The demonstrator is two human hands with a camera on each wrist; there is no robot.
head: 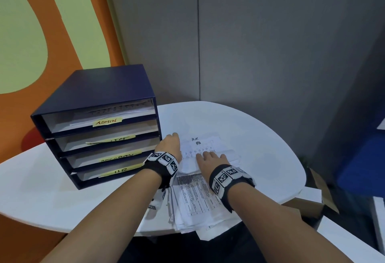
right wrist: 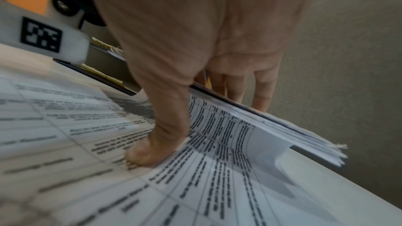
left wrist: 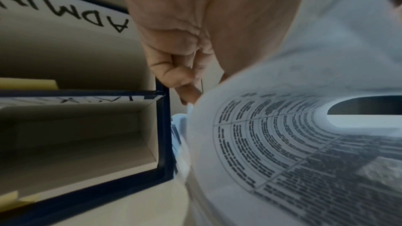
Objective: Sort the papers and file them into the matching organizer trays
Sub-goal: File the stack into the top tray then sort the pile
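Left hand: at the left edge of the top sheet, just beside the organizer; the left wrist view shows its fingers curled, pinching a paper edge.
Right hand: laid over the top sheet, fingers fairly straight on top of a lifted bundle, thumb pressed on a printed page beneath; I cannot tell whether it grips the bundle or only steadies it.
Top sheet: white, printed in columns, "H.R." handwritten at its head; on the worktop between both hands.
Papers: loose fanned pile of printed tables, under the wrists, overhanging the near edge of the worktop.
Organizer: dark blue box with four stacked trays, left of the hands, open fronts facing the person.
Labels: yellow tape, top one reads "ADMIN"; lowest looks like "HR"; the middle two unreadable.
Top tray: holds papers.
Worktop: white, rounded.
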